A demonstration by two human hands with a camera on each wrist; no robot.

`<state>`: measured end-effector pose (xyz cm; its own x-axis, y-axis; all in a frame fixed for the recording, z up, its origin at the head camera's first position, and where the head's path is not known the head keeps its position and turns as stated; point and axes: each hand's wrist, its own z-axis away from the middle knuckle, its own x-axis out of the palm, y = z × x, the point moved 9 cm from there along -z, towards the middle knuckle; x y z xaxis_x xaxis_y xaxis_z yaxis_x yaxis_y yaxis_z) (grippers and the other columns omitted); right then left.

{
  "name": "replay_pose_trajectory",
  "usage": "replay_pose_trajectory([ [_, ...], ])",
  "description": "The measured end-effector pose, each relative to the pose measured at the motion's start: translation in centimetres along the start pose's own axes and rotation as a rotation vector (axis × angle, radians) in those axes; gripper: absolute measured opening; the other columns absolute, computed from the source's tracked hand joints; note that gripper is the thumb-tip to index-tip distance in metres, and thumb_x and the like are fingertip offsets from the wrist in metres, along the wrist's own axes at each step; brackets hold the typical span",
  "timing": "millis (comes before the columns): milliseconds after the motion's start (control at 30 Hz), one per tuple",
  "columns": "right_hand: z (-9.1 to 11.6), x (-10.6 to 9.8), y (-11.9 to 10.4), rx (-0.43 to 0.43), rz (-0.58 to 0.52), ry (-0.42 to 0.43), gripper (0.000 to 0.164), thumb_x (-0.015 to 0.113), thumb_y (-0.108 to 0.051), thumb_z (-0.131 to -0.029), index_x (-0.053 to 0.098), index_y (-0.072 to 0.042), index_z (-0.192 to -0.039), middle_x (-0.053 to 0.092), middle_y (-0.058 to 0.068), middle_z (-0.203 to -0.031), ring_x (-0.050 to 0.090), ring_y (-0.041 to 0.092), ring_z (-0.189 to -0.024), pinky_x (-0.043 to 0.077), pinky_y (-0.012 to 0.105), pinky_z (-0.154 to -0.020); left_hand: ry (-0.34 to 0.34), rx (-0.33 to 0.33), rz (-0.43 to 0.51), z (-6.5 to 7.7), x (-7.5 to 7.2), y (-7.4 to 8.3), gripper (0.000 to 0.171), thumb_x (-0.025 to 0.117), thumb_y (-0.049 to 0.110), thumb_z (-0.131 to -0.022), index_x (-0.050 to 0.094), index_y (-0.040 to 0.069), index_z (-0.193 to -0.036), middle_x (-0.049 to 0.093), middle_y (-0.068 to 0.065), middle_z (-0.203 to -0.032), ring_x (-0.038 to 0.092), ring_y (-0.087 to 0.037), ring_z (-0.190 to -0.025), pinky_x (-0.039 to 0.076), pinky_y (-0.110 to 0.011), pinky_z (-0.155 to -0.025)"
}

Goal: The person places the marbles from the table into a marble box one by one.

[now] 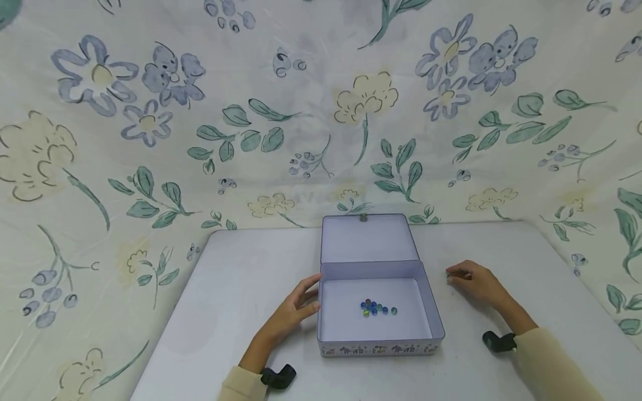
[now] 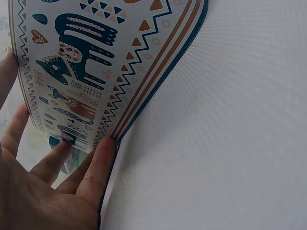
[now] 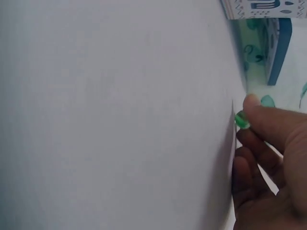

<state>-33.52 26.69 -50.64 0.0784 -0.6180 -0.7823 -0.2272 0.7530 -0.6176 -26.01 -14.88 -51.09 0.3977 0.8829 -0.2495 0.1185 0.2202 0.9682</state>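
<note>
A lidded tin box [image 1: 408,328] stands on the white table with its lid [image 1: 368,242] tipped back. Inside, several glass marbles [image 1: 374,311] lie in a loose cluster, mostly blue, some greenish and one brownish. My left hand [image 1: 293,312] rests against the box's left side, fingers spread and lightly bent; the left wrist view shows the fingertips on the patterned outer wall [image 2: 76,67]. To the right of the box, my right hand [image 1: 476,284] is low at the table and pinches a green marble [image 3: 242,120] between thumb and forefinger.
The white table [image 1: 241,278] reaches out on both sides of the box. Behind it and at its sides hangs a flower-printed cloth [image 1: 311,139]. A black device [image 1: 278,377] sits on the left wrist, another black device [image 1: 498,341] on the right.
</note>
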Motion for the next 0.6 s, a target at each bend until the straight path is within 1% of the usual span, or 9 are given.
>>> replay_pose_trajectory([
  [100, -0.03, -0.22, -0.03, -0.017, 0.012, 0.031, 0.020, 0.070, -0.010, -0.091, 0.072, -0.005, -0.110, 0.071, 0.012, -0.109, 0.068, 0.029, -0.100, 0.057, 0.039, -0.085, -0.002, 0.001, 0.002, -0.07, -0.08, 0.20, 0.066, 0.061, 0.022, -0.099, 0.029, 0.024, -0.157, 0.019, -0.008, -0.167, 0.028, -0.046, -0.149, 0.028, -0.068, -0.116],
  [200, -0.03, -0.28, 0.03, -0.028, 0.016, 0.045, 0.018, 0.071, -0.009, -0.091, 0.073, -0.006, -0.108, 0.071, 0.010, -0.108, 0.068, 0.028, -0.099, 0.056, 0.034, -0.083, -0.004, -0.003, 0.005, -0.05, -0.06, 0.36, 0.066, 0.061, 0.022, -0.099, 0.029, 0.025, -0.157, 0.019, -0.009, -0.167, 0.028, -0.045, -0.149, 0.027, -0.068, -0.116],
  [500, 0.11, -0.15, 0.27, -0.012, 0.012, 0.048, 0.016, 0.072, -0.010, -0.091, 0.074, -0.008, -0.107, 0.071, 0.010, -0.108, 0.068, 0.029, -0.099, 0.056, 0.038, -0.084, 0.004, -0.020, 0.011, 0.11, -0.03, 0.34, 0.067, 0.062, 0.023, -0.099, 0.030, 0.024, -0.157, 0.020, -0.009, -0.167, 0.028, -0.045, -0.149, 0.026, -0.068, -0.117],
  [600, 0.19, -0.11, 0.26, -0.003, 0.003, 0.045, 0.016, 0.071, -0.010, -0.091, 0.074, -0.008, -0.107, 0.071, 0.010, -0.108, 0.067, 0.030, -0.100, 0.055, 0.040, -0.085, 0.009, -0.028, 0.009, 0.12, -0.03, 0.22, 0.066, 0.062, 0.021, -0.099, 0.030, 0.024, -0.157, 0.021, -0.008, -0.167, 0.028, -0.045, -0.149, 0.026, -0.068, -0.116],
])
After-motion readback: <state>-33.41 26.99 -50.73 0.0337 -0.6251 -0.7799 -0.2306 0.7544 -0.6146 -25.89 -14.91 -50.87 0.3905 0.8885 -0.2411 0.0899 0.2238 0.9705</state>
